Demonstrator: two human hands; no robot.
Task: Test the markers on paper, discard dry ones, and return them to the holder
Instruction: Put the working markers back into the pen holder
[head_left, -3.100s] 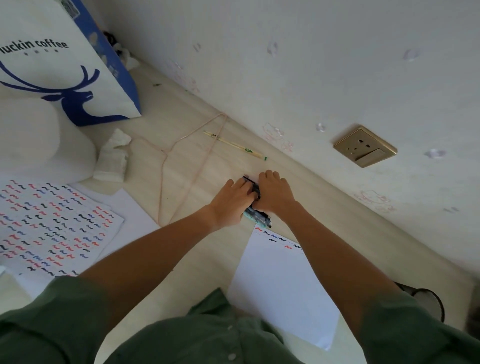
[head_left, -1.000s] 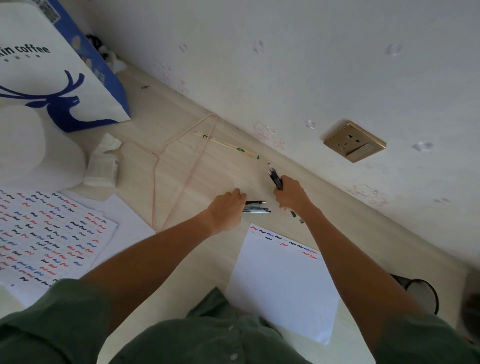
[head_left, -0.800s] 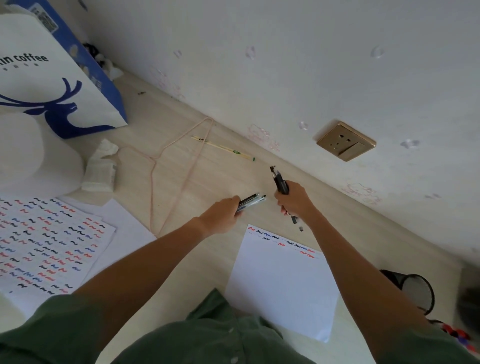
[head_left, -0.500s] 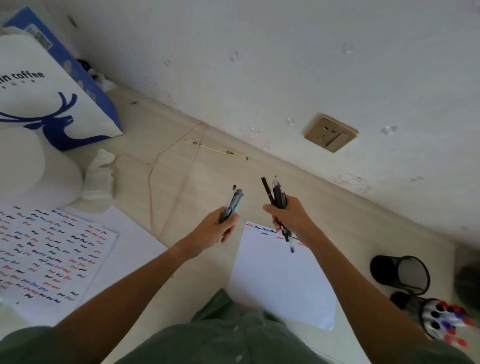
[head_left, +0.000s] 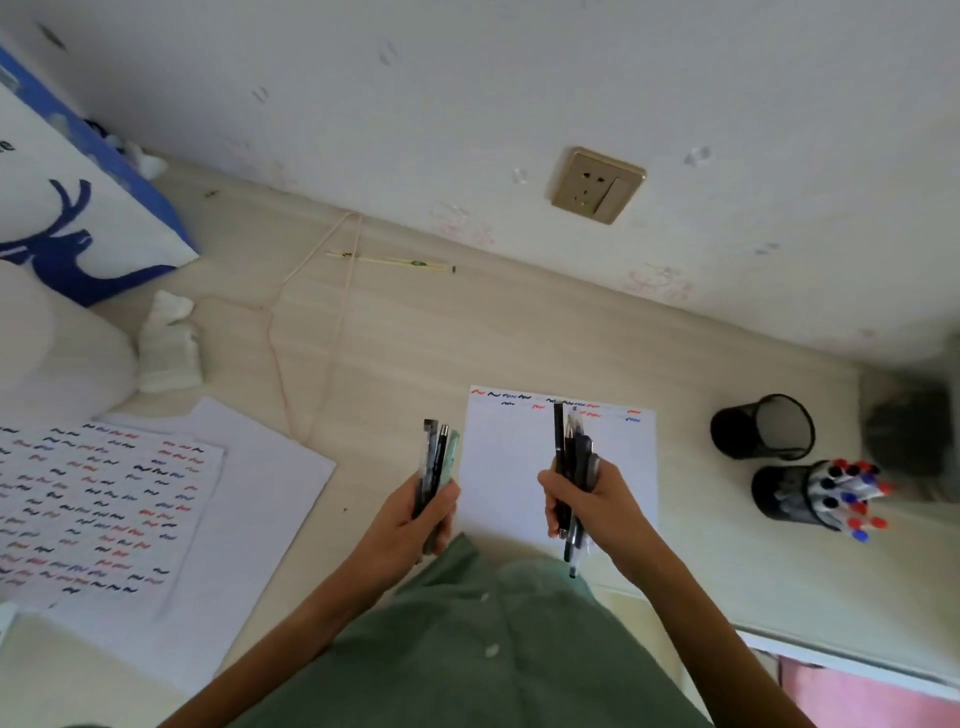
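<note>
Both hands are full here — the left hand (head_left: 415, 512) is wrapped around a small bunch of pens (head_left: 435, 462), the right hand (head_left: 592, 501) is fisted around a bigger bunch (head_left: 571, 457), held upright over the test sheet (head_left: 519, 467). The empty mesh cup (head_left: 763, 426) sits at 3 o'clock, the full one (head_left: 800, 493) just below it. My worry: the right bunch looks loose, some pens hanging low, so one could slip out — or the tested and untested piles get mixed.
</note>
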